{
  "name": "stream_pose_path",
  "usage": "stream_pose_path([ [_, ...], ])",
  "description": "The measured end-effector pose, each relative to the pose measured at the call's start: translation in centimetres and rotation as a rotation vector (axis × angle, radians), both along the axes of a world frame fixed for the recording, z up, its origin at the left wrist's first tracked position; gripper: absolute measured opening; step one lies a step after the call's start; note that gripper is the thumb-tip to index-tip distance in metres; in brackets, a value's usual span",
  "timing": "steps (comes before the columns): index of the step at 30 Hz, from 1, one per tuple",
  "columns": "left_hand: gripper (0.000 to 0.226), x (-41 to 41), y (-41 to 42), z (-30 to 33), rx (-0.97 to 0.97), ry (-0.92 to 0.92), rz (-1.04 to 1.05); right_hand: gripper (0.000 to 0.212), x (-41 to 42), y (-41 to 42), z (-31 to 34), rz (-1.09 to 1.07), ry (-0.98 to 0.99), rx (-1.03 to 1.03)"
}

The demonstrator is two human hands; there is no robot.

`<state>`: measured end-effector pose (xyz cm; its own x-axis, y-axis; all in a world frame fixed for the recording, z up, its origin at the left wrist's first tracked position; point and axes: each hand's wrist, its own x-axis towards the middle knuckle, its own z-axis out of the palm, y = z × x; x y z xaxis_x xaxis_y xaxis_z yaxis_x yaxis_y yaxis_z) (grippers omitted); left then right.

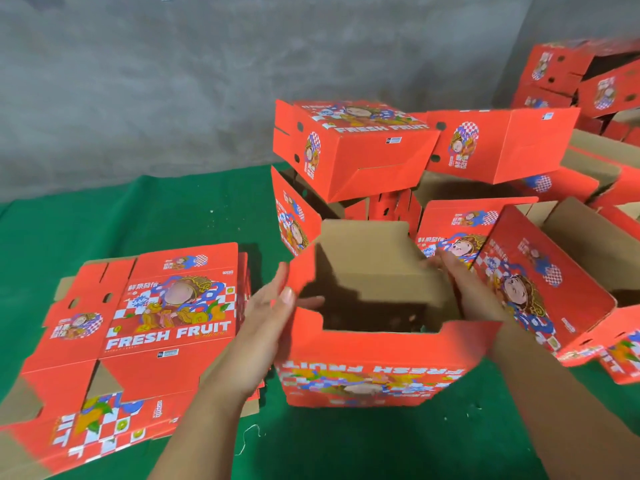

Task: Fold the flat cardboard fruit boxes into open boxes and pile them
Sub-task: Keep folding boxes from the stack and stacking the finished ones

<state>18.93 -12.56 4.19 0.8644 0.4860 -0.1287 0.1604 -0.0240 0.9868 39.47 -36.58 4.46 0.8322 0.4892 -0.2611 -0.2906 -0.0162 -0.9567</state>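
1. Grey concrete wall [138, 81] rises behind a green cloth-covered floor [138, 223], where the person works low down.
2. At the centre stands a half-formed red printed cardboard fruit box [374, 372], its brown inside showing and its flaps up.
3. Left hand [273, 306] lies nearly flat, fingers straight, pressing on the box's left side flap; the thumb reaches over the edge into the opening. It grips nothing.
4. Right hand [460, 282] rests on the right side, fingers laid against the brown inner flap [374, 268], seemingly pushing it inward; I cannot tell if any finger hooks round it.
5. To the left sits a stack of flat red cardboard blanks [149, 327], printed "FRESH FRUIT", waiting.
6. Behind and to the right, a loose pile of finished red boxes [349, 147] leans unevenly.
7. Judging by looks, the card is light and stiff, bending cleanly only at its creases. Best held by the panel edges near the folds; pressing mid-panel risks buckling it.
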Motion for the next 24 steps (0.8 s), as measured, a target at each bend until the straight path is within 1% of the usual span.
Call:
stream_pose_path([
  [2,0.089,-0.4,0.3,0.3,0.012,0.082,-0.015,0.039,-0.2,0.4,0.3,0.015,-0.207,-0.157],
  [3,0.094,-0.5,0.4,0.6,0.076,0.149,0.01,0.05,-0.3,0.4,0.4,0.046,-0.292,-0.191],
  [4,0.092,-0.7,0.2,0.8,0.2,0.229,0.06,0.059,-0.4,0.0,0.5,0.092,-0.363,-0.197],
  [5,0.092,-1.6,0.0,0.7,0.313,0.24,0.077,0.055,-0.8,-0.2,0.9,0.136,-0.435,-0.214],
  [6,0.095,-3.0,-0.2,0.5,0.363,0.221,0.072,0.042,-1.2,-0.3,1.2,0.164,-0.5,-0.254],
  [7,0.099,-3.7,-0.4,0.4,0.383,0.213,0.053,0.037,-1.2,-0.4,1.1,0.164,-0.547,-0.303],
  [9,0.107,-4.1,-0.8,-0.2,0.429,0.218,0.074,0.049,-0.7,-0.3,1.1,0.097,-0.587,-0.326],
  [10,0.11,-3.6,-0.9,-0.2,0.455,0.213,0.107,0.047,-0.5,-0.3,1.2,0.057,-0.555,-0.294],
  [11,0.11,-3.2,-1.2,-0.3,0.471,0.206,0.155,0.038,-0.1,-0.6,1.0,0.034,-0.475,-0.254],
  [12,0.107,-2.9,-1.4,-0.4,0.488,0.2,0.198,0.034,0.1,-0.8,1.0,-0.009,-0.347,-0.193],
  [13,0.103,-2.5,-1.7,-0.6,0.524,0.204,0.233,0.035,0.2,-1.1,0.9,-0.059,-0.223,-0.112],
  [15,0.099,-2.4,-2.3,-1.0,0.657,0.249,0.274,0.044,-0.2,-2.7,0.2,-0.169,-0.041,0.164],
  [16,0.097,-2.4,-2.5,-1.2,0.719,0.27,0.288,0.045,-0.5,-3.6,0.2,-0.244,-0.001,0.254],
  [17,0.097,-2.3,-2.6,-1.3,0.76,0.282,0.308,0.046,-0.5,-4.2,0.4,-0.335,-0.006,0.286],
  [18,0.096,-2.1,-2.7,-1.2,0.796,0.29,0.333,0.043,-0.8,-4.4,0.6,-0.437,-0.053,0.256],
  [20,0.09,-1.7,-3.0,-1.1,0.896,0.271,0.363,0.041,-1.4,-4.4,0.8,-0.589,-0.236,0.078],
  [21,0.083,-1.5,-3.3,-1.3,0.943,0.211,0.367,0.041,-2.1,-4.2,1.0,-0.614,-0.349,-0.01],
  [22,0.07,-1.4,-3.6,-1.5,0.985,0.114,0.361,0.043,-3.1,-3.9,1.0,-0.603,-0.465,-0.083],
  [24,0.041,-1.4,-4.1,-2.3,1.047,-0.1,0.348,0.039,-5.4,-3.0,0.2,-0.51,-0.687,-0.182],
])
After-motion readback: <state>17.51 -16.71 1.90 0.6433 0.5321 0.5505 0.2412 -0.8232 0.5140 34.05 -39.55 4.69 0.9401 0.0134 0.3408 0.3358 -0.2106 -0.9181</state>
